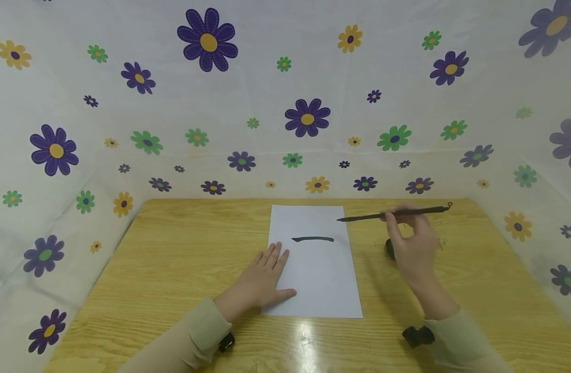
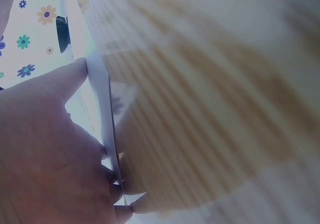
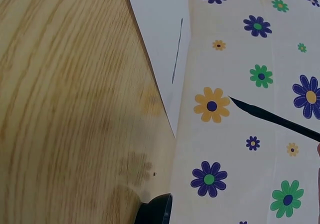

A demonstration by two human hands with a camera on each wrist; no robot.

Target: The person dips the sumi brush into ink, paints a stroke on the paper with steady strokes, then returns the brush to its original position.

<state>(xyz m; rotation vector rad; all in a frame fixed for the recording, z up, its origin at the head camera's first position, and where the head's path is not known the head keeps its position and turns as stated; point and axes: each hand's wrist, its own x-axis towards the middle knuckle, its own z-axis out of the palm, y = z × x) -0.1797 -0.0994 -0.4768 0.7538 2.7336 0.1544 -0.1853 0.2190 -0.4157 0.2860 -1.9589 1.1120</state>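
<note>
A white sheet of paper lies on the wooden table, bearing one dark horizontal brush stroke in its upper half. My left hand rests flat on the sheet's left side, fingers spread and straight. Above the table to the right, my right hand pinches a dark calligraphy brush by its handle. The brush lies nearly level, its pointed tip toward the left, overlapping the paper's upper right edge in the head view. In the right wrist view the dark brush tip shows raised over the table.
A small dark cup stands on the table right of the paper, partly behind my right hand in the head view. Small dark specks mark the wood near it. A flower-printed white cloth surrounds the wooden table at the back and sides.
</note>
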